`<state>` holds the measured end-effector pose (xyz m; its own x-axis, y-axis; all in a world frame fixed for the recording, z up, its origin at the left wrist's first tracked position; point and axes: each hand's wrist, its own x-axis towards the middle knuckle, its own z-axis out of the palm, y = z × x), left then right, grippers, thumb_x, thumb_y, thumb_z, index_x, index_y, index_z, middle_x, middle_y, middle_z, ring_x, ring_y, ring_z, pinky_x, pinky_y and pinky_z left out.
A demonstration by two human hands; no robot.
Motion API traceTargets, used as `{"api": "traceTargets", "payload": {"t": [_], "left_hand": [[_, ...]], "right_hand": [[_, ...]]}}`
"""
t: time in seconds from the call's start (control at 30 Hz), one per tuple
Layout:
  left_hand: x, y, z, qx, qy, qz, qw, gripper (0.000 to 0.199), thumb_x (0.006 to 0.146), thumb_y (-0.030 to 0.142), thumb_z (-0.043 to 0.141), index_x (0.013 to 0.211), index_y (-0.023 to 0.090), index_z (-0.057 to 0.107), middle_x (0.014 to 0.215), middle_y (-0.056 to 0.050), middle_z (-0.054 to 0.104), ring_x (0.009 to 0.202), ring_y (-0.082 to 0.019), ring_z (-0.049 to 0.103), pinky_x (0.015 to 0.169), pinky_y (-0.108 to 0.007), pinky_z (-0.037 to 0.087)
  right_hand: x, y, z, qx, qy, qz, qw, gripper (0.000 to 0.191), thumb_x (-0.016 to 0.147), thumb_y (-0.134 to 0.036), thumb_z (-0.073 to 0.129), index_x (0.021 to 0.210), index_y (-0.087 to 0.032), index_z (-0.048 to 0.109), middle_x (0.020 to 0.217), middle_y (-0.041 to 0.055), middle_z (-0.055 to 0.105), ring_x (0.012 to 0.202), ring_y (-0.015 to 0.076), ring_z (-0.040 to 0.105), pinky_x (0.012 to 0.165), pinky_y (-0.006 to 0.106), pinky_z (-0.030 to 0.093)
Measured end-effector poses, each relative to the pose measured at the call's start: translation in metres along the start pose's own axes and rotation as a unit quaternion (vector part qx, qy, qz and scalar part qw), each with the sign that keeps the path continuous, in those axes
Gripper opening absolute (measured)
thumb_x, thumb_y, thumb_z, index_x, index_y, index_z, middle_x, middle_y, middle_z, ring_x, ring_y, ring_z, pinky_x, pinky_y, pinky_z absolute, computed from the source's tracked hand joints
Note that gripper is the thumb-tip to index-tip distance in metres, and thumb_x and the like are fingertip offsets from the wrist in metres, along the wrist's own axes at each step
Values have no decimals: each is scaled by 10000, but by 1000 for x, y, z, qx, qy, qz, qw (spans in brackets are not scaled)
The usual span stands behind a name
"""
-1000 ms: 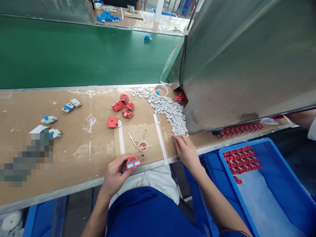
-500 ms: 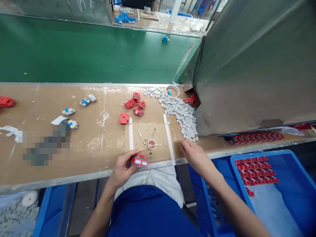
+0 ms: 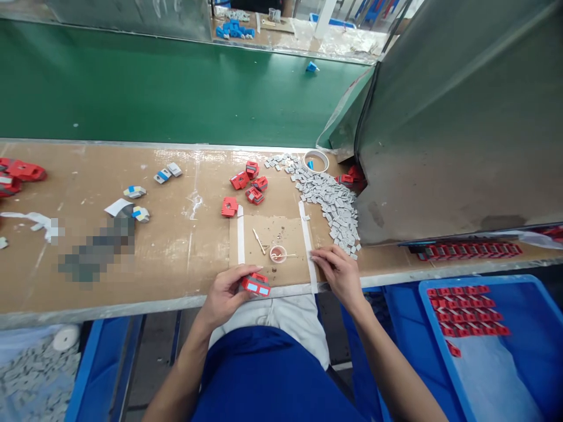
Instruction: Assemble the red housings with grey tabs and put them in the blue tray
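My left hand (image 3: 226,293) grips a red toy car body (image 3: 256,285) at the table's front edge, its pale blue windows turned toward me. My right hand (image 3: 338,272) is closed in a pinch beside the right white tape strip (image 3: 308,249); whatever sits between the fingertips is too small to make out. Between the hands stands a small round cup (image 3: 278,254) with a thin stick lying across it. A pale stick (image 3: 259,241) lies left of the cup. Beyond my right hand spreads a heap of small grey tiles (image 3: 332,202).
Several red car bodies (image 3: 254,195) lie behind the work area. A tape roll (image 3: 316,162) rests by the tiles. A metal panel (image 3: 457,129) rises at the right. Below it, a blue tray (image 3: 534,328) holds rows of red pieces. A green belt (image 3: 176,88) runs behind the table.
My right hand has moved left, from the edge of the tile heap to the tape strip. The red car body stays in my left hand. The camera view has shifted slightly.
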<state>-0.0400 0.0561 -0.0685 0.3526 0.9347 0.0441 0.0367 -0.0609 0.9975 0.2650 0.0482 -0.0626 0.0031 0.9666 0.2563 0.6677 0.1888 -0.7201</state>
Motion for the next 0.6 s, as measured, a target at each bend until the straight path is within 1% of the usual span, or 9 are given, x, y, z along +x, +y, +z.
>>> {"api": "traceTargets", "payload": {"t": [0.07, 0.17, 0.23, 0.3, 0.37, 0.43, 0.6], "left_hand": [[0, 0, 0, -1, -10, -3, 1000, 337, 876, 308, 792, 1201, 217, 793, 1032, -100, 836, 905, -225, 782, 849, -311, 610], [-2, -1, 1, -21, -17, -17, 1000, 359, 865, 275, 794, 1219, 213, 787, 1057, -105, 836, 913, -226, 790, 849, -308, 618], [-3, -3, 2, -34, -17, -32, 999, 377, 861, 268, 794, 1232, 204, 776, 1059, -109, 834, 903, -226, 792, 827, -302, 623], [-4, -4, 3, -39, -19, -39, 998, 370, 860, 286, 799, 1219, 199, 776, 1042, -107, 834, 899, -228, 791, 811, -299, 624], [-4, -5, 3, -36, -20, -31, 999, 348, 857, 314, 811, 1186, 202, 786, 1035, -103, 833, 915, -231, 789, 811, -294, 620], [-4, -6, 3, -29, -20, -20, 999, 342, 858, 336, 816, 1173, 204, 791, 1055, -105, 831, 944, -236, 787, 830, -298, 617], [-2, -5, 2, -7, -33, 11, 999, 351, 875, 329, 808, 1200, 200, 780, 1127, -115, 825, 988, -241, 789, 911, -326, 614]], "right_hand": [[-5, -19, 2, 35, 0, 12, 999, 199, 1012, -316, 622, 1005, -226, 799, 871, 61, 728, 773, 195, 694, 688, 312, 562], [-11, -54, 6, 109, -43, 29, 993, 166, 1001, -291, 648, 1069, -232, 787, 930, 65, 757, 796, 192, 716, 675, 288, 573], [-10, -75, 13, 154, -72, 32, 985, 134, 984, -310, 686, 1025, -226, 781, 926, 64, 775, 776, 189, 725, 654, 274, 575], [-6, -88, 21, 181, -93, 29, 979, 134, 972, -327, 708, 940, -213, 771, 877, 58, 777, 735, 182, 718, 636, 265, 570], [0, -95, 29, 190, -110, 22, 975, 157, 974, -328, 708, 892, -205, 761, 837, 51, 767, 718, 174, 703, 637, 262, 565], [5, -97, 34, 189, -125, 14, 974, 152, 980, -314, 702, 893, -202, 758, 822, 43, 757, 724, 169, 691, 653, 261, 561], [9, -101, 35, 174, -159, 6, 972, 115, 996, -190, 654, 923, -197, 743, 877, 46, 758, 769, 168, 694, 695, 255, 548]]}}
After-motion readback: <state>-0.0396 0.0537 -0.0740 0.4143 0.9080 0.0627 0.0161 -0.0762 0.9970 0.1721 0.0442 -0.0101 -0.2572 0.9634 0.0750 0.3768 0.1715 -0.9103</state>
